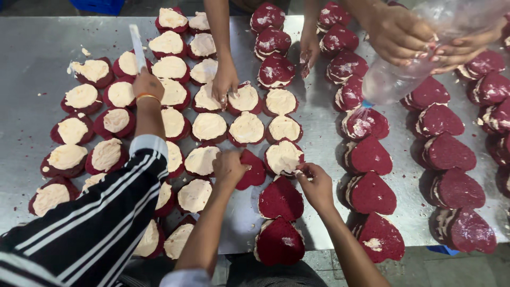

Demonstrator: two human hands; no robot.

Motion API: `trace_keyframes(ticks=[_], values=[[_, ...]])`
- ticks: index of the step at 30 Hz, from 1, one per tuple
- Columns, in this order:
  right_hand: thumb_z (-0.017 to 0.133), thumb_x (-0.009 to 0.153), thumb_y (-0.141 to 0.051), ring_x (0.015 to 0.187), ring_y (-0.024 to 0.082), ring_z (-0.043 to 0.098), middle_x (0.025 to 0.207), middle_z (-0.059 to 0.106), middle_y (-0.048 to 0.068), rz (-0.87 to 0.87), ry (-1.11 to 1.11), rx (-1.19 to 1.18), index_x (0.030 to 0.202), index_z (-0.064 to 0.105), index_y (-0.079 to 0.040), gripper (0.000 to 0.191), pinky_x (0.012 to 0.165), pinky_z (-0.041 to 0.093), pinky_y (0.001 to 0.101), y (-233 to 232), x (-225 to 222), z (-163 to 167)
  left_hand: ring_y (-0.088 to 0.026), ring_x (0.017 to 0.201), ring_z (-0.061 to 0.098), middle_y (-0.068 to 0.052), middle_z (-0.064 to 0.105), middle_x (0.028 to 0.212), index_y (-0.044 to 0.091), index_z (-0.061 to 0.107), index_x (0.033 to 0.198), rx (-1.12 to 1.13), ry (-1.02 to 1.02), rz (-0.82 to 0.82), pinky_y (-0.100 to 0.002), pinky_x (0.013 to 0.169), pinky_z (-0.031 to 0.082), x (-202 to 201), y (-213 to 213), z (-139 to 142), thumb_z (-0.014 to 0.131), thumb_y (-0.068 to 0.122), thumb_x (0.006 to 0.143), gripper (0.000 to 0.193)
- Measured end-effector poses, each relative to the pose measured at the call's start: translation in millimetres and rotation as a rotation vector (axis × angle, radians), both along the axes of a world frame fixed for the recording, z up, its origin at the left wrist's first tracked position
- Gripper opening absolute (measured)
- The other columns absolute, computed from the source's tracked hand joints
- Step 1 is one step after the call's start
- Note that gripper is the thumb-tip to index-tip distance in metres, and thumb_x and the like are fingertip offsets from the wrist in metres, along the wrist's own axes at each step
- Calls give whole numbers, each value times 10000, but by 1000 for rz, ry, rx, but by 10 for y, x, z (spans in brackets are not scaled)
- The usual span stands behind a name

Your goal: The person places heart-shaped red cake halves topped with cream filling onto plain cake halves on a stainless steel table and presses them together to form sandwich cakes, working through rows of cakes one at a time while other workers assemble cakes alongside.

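Near centre of the steel table (32,48), left hand (229,167) grips a dark-red heart-shaped cake layer (254,169), right hand (317,186) pinches the edge of a cream-topped heart cake base (283,156); best lowered square, points aligned, pressed lightly.

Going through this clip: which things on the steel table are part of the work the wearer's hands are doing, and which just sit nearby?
In hand:
left hand placing a plain red heart layer
right hand at a cream-topped heart
finished red hearts

Nearby:
steel table
co-worker's spatula
clear plastic bag
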State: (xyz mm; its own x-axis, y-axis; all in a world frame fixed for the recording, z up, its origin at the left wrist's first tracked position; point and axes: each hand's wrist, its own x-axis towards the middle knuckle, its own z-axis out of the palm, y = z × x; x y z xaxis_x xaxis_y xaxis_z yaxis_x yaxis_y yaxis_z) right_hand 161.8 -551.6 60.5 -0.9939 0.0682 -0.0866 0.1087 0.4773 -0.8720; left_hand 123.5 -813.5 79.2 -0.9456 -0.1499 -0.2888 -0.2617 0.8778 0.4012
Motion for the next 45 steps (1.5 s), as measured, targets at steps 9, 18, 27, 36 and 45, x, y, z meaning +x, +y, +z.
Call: trace_keyframes(ticks=[9, 18, 27, 36, 45], values=[[728, 899, -99, 863, 159, 604, 1041, 665, 69, 282, -232, -497, 1315, 625, -44, 432, 705, 478, 313, -258, -364, 327, -137, 914, 680, -75, 758, 1014, 24, 690, 1113, 972, -13, -224, -306, 802, 555, -206, 59, 305, 815, 152, 858, 312], [732, 905, -151, 835, 177, 697, 992, 734, 101, 45, -289, -501, 1182, 676, 3, 322, 732, 576, 331, -153, -991, -9, -139, 931, 663, -44, 682, 1107, 40, 663, 1186, 1273, 21, 384, -318, 773, 549, -357, 478, -411, 785, 101, 876, 338], [798, 781, -294, 1076, 431, 607, 1189, 628, 269, 32, 135, 471, 1254, 685, -87, 530, 923, 499, 488, -138, -606, -188, -237, 948, 743, -136, 771, 1044, 43, 720, 1138, 602, 313, 360, -342, 847, 561, -94, 676, -623, 843, 151, 777, 397], [632, 931, -254, 1103, 435, 626, 1183, 657, 270, 27, 130, 234, 1343, 595, 26, 499, 987, 479, 477, -112, -565, -584, -355, 1022, 723, -194, 759, 1093, 71, 751, 1186, 564, 220, 422, -398, 880, 544, -16, 852, -664, 703, 288, 933, 337], [606, 933, -212, 1274, 474, 485, 1477, 468, 283, 47, 184, 411, 1490, 464, -25, 605, 1046, 395, 544, -175, -494, -466, -321, 1019, 728, -187, 749, 1107, 16, 684, 1231, 614, 305, 421, -386, 893, 547, 20, 908, -611, 799, 290, 855, 479]])
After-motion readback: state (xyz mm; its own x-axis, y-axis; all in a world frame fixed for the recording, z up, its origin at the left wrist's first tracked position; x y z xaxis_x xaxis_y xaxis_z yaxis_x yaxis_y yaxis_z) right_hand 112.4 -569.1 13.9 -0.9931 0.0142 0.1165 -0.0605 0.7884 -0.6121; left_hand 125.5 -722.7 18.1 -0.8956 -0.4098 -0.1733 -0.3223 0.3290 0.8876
